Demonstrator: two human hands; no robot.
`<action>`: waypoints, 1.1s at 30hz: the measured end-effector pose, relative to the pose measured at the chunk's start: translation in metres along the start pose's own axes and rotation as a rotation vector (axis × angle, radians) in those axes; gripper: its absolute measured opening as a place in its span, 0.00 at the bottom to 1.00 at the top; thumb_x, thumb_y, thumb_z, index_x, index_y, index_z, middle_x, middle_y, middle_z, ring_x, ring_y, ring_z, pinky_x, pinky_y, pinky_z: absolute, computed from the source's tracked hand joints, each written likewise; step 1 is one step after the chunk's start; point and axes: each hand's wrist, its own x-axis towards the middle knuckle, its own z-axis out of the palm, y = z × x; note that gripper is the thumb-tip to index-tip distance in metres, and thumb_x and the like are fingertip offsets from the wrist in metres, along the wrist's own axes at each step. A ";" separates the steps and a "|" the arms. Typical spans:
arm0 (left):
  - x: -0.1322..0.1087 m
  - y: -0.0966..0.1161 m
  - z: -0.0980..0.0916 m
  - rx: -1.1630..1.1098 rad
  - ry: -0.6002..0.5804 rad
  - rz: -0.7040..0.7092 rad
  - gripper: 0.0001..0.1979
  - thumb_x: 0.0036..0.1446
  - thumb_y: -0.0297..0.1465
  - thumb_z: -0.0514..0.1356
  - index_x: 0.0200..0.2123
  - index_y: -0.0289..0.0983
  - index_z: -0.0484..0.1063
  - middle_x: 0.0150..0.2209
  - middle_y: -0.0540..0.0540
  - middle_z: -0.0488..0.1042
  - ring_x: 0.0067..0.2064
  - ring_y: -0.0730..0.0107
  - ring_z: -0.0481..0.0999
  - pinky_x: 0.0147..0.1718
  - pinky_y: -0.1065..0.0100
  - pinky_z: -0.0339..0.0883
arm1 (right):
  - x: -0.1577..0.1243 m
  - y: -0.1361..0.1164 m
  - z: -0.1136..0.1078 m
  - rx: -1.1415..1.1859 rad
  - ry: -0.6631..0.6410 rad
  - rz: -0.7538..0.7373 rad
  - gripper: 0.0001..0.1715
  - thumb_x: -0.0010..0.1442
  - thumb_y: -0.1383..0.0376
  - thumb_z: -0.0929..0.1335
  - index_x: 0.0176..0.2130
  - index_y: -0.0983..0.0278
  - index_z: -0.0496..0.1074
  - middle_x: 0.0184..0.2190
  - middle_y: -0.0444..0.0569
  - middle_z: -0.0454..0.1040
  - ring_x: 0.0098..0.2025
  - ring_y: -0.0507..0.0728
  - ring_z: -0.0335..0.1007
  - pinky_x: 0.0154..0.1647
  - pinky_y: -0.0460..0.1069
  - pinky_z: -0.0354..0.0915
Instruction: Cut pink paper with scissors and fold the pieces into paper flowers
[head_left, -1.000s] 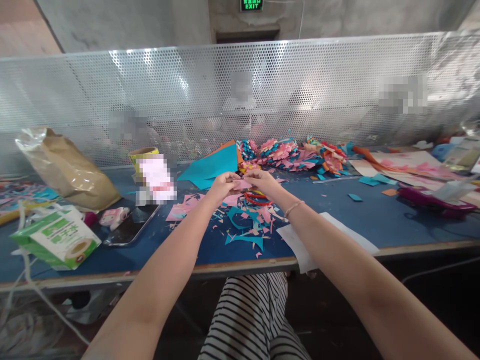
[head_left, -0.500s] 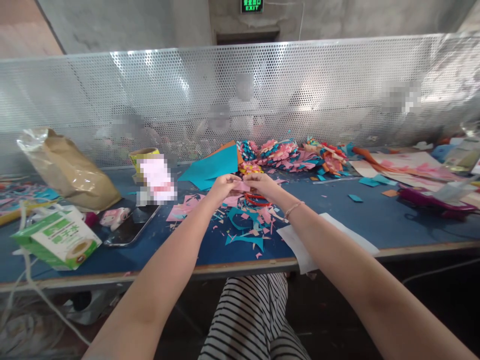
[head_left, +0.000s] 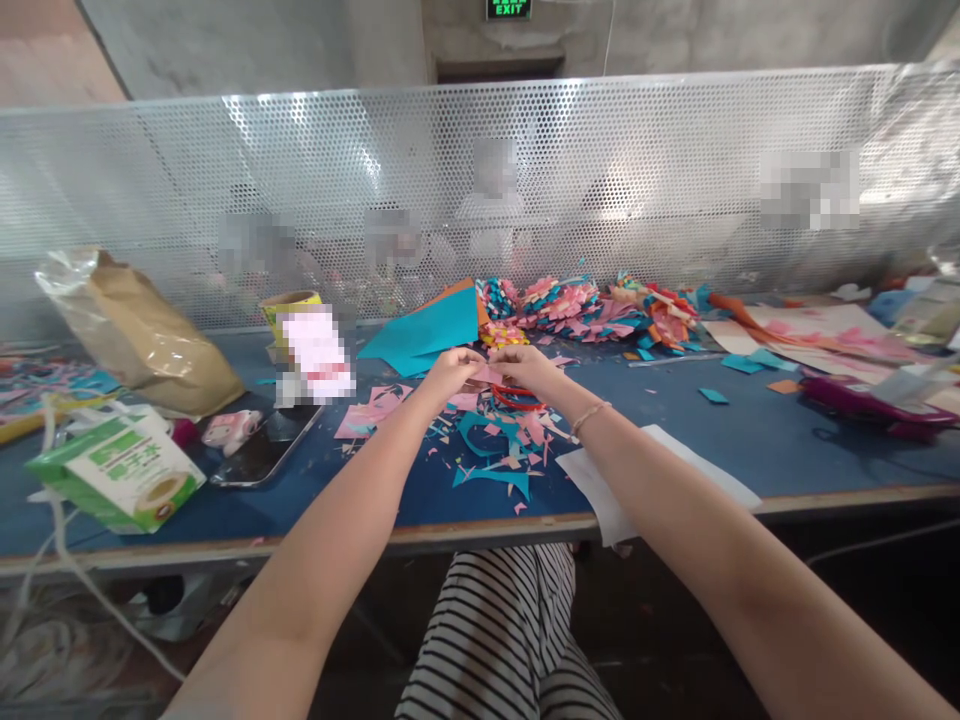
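Little had moved since the earlier frame: behind the perforated screen [head_left: 330, 150] a blurred person [head_left: 388, 237] showed farther left, while our left hand [head_left: 451, 368] and right hand [head_left: 517, 364] hardly shifted. We had each grip narrow, pinching a small pink paper [head_left: 490, 375] between our fingertips near the scraps [head_left: 507, 440] on the tabletop [head_left: 637, 400], apparently to steady it from both sides, though our fingers hid too much to tell whether it was folded.

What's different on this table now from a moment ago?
Little: behind the perforated screen, a blurred figure has shifted toward the picture's left. The left hand and right hand remain close together, both still holding the small pink paper piece; nothing visibly let go. The blue sheet and paper scraps lie as before.
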 end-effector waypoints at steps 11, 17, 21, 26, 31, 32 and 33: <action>-0.004 0.003 0.007 0.184 0.022 -0.027 0.07 0.46 0.28 0.61 0.25 0.36 0.63 0.23 0.49 0.69 0.21 0.72 0.71 0.25 0.66 0.68 | -0.006 -0.007 0.001 -0.303 -0.108 -0.079 0.05 0.46 0.70 0.64 0.26 0.66 0.70 0.20 0.42 0.69 0.22 0.49 0.63 0.24 0.45 0.58; -0.002 0.002 0.008 0.264 0.014 -0.053 0.10 0.46 0.31 0.63 0.26 0.35 0.63 0.25 0.48 0.69 0.23 0.71 0.71 0.26 0.65 0.68 | -0.009 -0.012 0.001 -0.382 -0.133 -0.080 0.06 0.47 0.73 0.63 0.26 0.66 0.70 0.18 0.43 0.68 0.21 0.49 0.63 0.24 0.44 0.58; 0.000 0.000 0.007 0.311 -0.008 -0.043 0.10 0.48 0.32 0.62 0.27 0.35 0.62 0.26 0.48 0.68 0.26 0.71 0.72 0.27 0.66 0.69 | -0.011 -0.016 0.001 -0.420 -0.143 -0.073 0.07 0.48 0.72 0.63 0.28 0.67 0.70 0.20 0.43 0.69 0.23 0.48 0.64 0.25 0.43 0.58; -0.002 0.002 0.007 0.290 -0.010 -0.019 0.06 0.52 0.30 0.58 0.28 0.35 0.62 0.26 0.49 0.67 0.26 0.73 0.71 0.28 0.66 0.69 | -0.009 -0.014 0.000 -0.395 -0.146 -0.065 0.05 0.49 0.70 0.63 0.28 0.67 0.69 0.20 0.43 0.69 0.22 0.48 0.64 0.25 0.43 0.58; -0.003 0.002 0.006 0.280 -0.005 0.004 0.05 0.52 0.28 0.57 0.26 0.35 0.62 0.26 0.50 0.66 0.26 0.75 0.69 0.29 0.67 0.69 | -0.007 -0.012 0.001 -0.363 -0.140 -0.064 0.05 0.49 0.69 0.64 0.27 0.67 0.69 0.21 0.44 0.70 0.22 0.49 0.64 0.25 0.44 0.59; -0.003 0.002 0.005 0.283 -0.005 0.011 0.06 0.52 0.28 0.57 0.26 0.35 0.62 0.25 0.50 0.66 0.25 0.76 0.69 0.29 0.67 0.69 | -0.007 -0.011 0.001 -0.358 -0.139 -0.064 0.05 0.49 0.69 0.63 0.27 0.67 0.69 0.21 0.44 0.70 0.21 0.49 0.63 0.25 0.44 0.59; -0.002 0.001 0.004 0.284 -0.005 0.019 0.06 0.52 0.28 0.57 0.26 0.35 0.62 0.25 0.51 0.66 0.25 0.76 0.69 0.29 0.67 0.69 | -0.007 -0.011 0.001 -0.356 -0.138 -0.067 0.05 0.49 0.69 0.63 0.28 0.67 0.69 0.21 0.44 0.70 0.21 0.48 0.63 0.24 0.44 0.59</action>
